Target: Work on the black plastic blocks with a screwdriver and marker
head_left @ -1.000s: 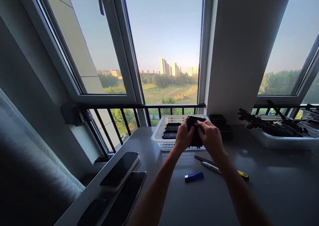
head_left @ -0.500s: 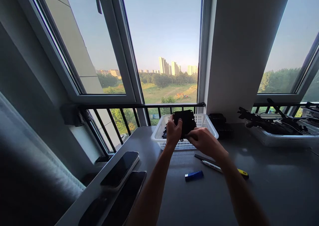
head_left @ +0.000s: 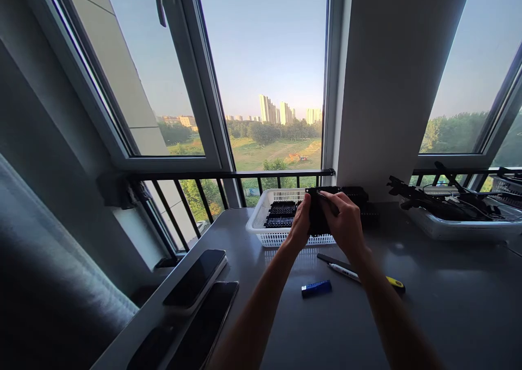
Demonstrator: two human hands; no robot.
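A flat black plastic part [head_left: 317, 218] is held up over the right side of the white basket [head_left: 261, 235]. My left hand [head_left: 300, 220] is closed on its left edge, thumb along the side. Against the upper part of the same piece, my right hand [head_left: 346, 218] is closed in a pinch. Something small and dark [head_left: 332, 204] shows between its fingers, too dim to name. Several similar black parts [head_left: 281, 213] lie in the basket, left of my hands.
Nearer me lie a blue lighter-like object [head_left: 316, 288], a white pen [head_left: 345, 272] and a yellow-and-black cutter [head_left: 395, 283], partly under my right forearm. Two phones [head_left: 198, 275] rest at left. A clear bin [head_left: 448, 226] of black parts stands right. A railing [head_left: 285, 173] runs behind.
Both hands have shifted right with the black part, uncovering more parts in the basket. My right hand has gone from the part's lower edge to its upper edge.
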